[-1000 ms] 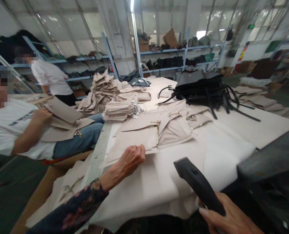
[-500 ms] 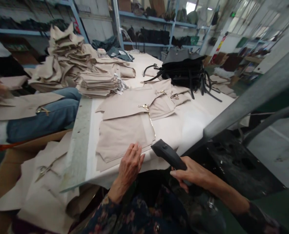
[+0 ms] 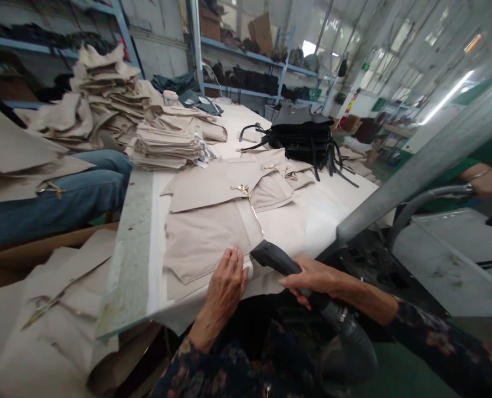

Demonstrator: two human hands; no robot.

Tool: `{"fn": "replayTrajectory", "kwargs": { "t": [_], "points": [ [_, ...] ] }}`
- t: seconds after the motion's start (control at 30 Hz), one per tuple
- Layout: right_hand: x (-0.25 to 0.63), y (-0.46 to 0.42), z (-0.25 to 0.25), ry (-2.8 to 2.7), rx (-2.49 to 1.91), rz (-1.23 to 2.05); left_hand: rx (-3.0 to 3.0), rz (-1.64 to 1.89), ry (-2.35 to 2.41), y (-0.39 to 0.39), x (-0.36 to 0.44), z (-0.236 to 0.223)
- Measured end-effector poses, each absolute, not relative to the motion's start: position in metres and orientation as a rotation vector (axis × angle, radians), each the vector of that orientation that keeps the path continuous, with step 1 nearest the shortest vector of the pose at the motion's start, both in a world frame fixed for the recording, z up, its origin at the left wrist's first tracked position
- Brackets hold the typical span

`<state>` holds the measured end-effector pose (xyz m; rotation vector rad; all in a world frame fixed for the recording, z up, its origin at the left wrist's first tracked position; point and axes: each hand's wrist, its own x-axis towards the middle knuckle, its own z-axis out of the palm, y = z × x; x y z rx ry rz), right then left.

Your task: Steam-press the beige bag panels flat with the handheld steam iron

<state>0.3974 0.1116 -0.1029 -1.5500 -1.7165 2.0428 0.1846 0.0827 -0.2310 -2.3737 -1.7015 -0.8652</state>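
My left hand (image 3: 226, 284) lies flat, fingers stretched out, on the near edge of a beige fabric piece (image 3: 204, 237) on the table. This piece has a gold-coloured zip along its right side and a flap with a gold clasp (image 3: 241, 189). In my right hand (image 3: 312, 278) is a dark grey handheld nozzle tool (image 3: 275, 257) with a ribbed hose-like part below; its exact kind I cannot tell. Its flat tip is at the near right corner of the beige piece, close to my left fingertips. Whether the tip touches the fabric is unclear.
Stacked beige pieces (image 3: 165, 146) and a taller heap (image 3: 105, 88) stand at the back left. Black bags with straps (image 3: 299, 141) lie behind. A metal post (image 3: 420, 155) slants across the right. Below left, a box holds beige pieces (image 3: 51, 309). A co-worker's jeans-clad legs (image 3: 76, 193) are beside the table.
The nozzle tool and my right hand have shifted slightly left, closer to my left hand. The view has turned a little. Another person's hand on a metal tube now shows at the right.
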Motion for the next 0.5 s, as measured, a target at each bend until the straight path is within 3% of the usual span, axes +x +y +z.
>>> {"fn": "replayTrajectory", "kwargs": {
  "t": [0.5],
  "points": [
    [0.375,0.129,-0.108,-1.79,-1.521,1.857,-2.372,-0.821,-1.696,0.082,0.185,-0.233]
  ]
}}
